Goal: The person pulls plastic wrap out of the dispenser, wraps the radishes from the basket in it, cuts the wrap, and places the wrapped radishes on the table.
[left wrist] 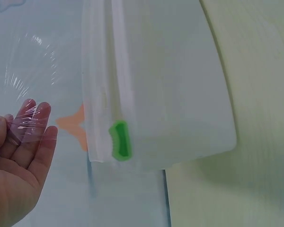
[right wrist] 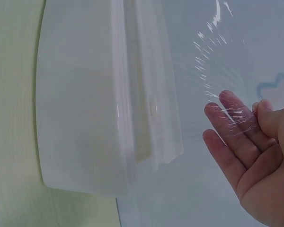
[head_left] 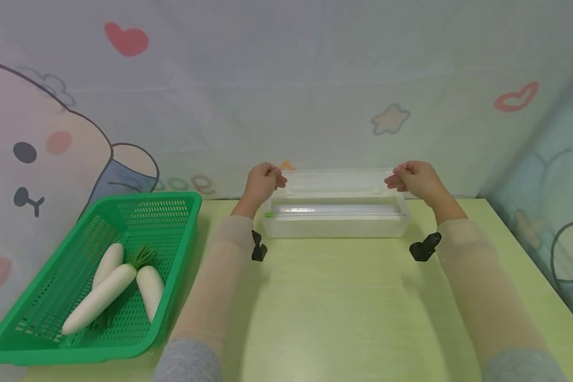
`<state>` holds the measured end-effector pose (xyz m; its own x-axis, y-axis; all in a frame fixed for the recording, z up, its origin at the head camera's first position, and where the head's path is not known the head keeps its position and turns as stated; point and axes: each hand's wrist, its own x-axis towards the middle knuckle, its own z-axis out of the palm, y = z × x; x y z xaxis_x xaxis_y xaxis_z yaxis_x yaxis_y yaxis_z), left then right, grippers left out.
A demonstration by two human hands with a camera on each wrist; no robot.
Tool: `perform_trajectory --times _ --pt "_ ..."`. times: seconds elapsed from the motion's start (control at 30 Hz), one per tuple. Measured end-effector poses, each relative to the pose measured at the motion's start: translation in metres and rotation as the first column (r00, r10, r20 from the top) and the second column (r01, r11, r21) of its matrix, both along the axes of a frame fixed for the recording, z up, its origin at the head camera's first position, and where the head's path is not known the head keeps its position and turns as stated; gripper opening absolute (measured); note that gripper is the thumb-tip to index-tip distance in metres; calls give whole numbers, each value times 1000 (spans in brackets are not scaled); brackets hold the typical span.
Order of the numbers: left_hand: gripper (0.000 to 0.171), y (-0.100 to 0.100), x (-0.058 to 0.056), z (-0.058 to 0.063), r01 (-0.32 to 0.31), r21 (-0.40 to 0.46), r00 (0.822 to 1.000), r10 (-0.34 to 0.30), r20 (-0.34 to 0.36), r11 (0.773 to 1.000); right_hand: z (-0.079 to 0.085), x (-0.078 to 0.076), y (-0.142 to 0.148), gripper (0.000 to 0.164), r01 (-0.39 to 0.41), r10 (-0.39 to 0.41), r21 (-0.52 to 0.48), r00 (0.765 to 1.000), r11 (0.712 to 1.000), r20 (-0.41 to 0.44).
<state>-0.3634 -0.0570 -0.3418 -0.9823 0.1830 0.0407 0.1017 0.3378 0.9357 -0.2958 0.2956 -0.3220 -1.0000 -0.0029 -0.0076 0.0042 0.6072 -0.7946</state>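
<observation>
A white cling film dispenser box [head_left: 334, 229] stands at the back of the table with its lid [head_left: 336, 183] raised. The film roll [head_left: 334, 209] lies inside, and a green slide cutter [left wrist: 120, 140] sits at the box's left end. Clear cling film [right wrist: 210, 61] stretches between the two hands above the box. My left hand [head_left: 265, 183] pinches one corner of it between thumb and forefinger. At the other corner, my right hand [head_left: 417, 179] pinches the film the same way. In both wrist views the remaining fingers lie behind the wrinkled film.
A green plastic basket [head_left: 197, 204] stands on the left of the table, with several white radishes [head_left: 100, 300] in it, one with green stems. A printed cloth [head_left: 267, 79] hangs behind the table [head_left: 334, 307]. Black wrist mounts [head_left: 425, 247] jut inward from both forearms.
</observation>
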Motion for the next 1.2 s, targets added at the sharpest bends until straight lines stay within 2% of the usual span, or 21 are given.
perform_trajectory --times 0.33,0.6,0.83,1.2 --pt "25 2 -1 16 6 5 999 -6 -48 1000 14 -3 0 40 20 -20 4 1000 1000 1" --pt "26 4 0 33 -15 -37 997 12 -71 999 26 -5 2 39 17 -17 4 999 1000 -28" --pt "26 6 -2 44 -19 -11 997 18 -72 1000 39 -5 4 42 13 -14 -23 999 1000 -48" --pt "28 7 -2 64 -25 18 996 27 -90 1000 58 -5 3 37 35 -37 -48 998 998 -56"
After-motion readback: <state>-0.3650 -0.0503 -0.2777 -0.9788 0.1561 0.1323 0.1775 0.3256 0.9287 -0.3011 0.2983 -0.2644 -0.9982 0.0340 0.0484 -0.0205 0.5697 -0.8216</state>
